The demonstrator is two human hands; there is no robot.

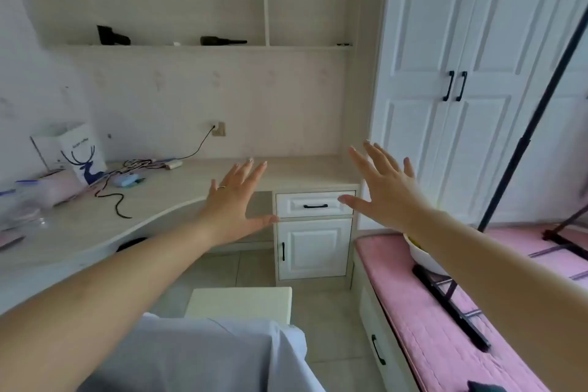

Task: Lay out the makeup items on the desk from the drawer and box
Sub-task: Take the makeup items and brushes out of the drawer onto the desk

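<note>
Hands are both stretched forward in the air with fingers spread wide, holding nothing. On the left hand (237,197) a ring sits on one finger; its thumb points toward the closed drawer (315,204). The right hand (386,189) hovers just in front of that drawer's right end, its thumb overlapping it. Below the drawer is a small cabinet door (313,248). The bench (152,200) curves to the left and carries a white bag with a blue deer (83,154), black cables (116,197) and a pink case (59,188) near the left edge. I cannot tell which item there is the box.
</note>
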